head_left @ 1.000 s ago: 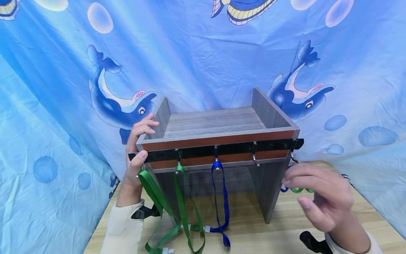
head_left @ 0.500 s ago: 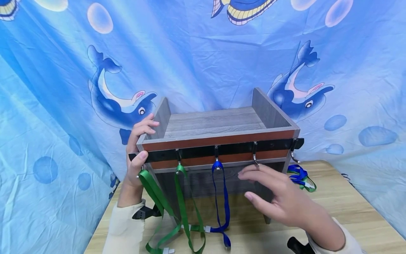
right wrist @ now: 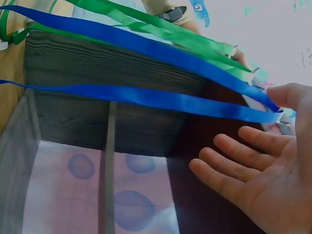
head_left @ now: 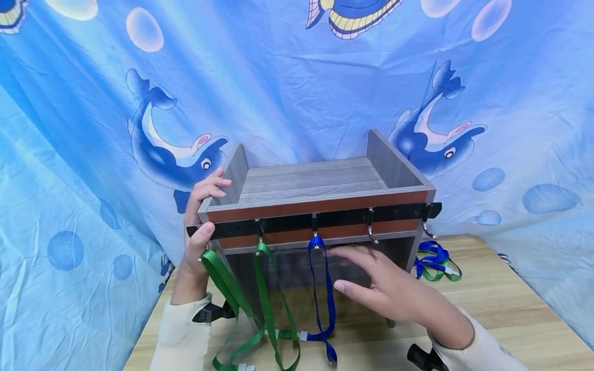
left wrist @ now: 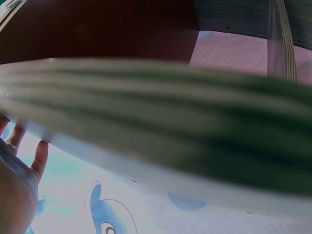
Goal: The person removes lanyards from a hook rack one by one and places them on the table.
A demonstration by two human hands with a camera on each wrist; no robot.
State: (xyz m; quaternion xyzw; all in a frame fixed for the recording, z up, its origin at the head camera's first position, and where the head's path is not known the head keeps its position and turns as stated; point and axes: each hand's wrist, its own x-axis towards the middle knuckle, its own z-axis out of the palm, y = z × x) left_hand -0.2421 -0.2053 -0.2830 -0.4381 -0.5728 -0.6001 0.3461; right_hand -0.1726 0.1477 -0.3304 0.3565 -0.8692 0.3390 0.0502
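Note:
A grey wooden shelf unit (head_left: 311, 178) stands on the table, with a black hook rail (head_left: 345, 217) across its brown front strip. My left hand (head_left: 198, 226) grips the unit's left front corner, thumb in front and fingers over the side panel. From the rail hang a green lanyard (head_left: 220, 270) at the left end, a second green lanyard (head_left: 262, 281), and a blue lanyard (head_left: 330, 304) at the middle. My right hand (head_left: 387, 288), fingers extended and thumb apart, is just right of the blue lanyard, below the rail. Whether it touches the ribbon is unclear.
Two bare hooks, a middle-right hook (head_left: 371, 232) and an end hook (head_left: 428, 228), project on the right. Blue and green lanyards (head_left: 433, 262) lie bunched on the wooden table (head_left: 501, 304) beside the unit. A blue dolphin-print cloth (head_left: 297, 87) hangs behind.
My right hand has moved left from beside the unit's right edge to near the blue lanyard, uncovering the bunched lanyards. My left hand has kept its hold on the corner.

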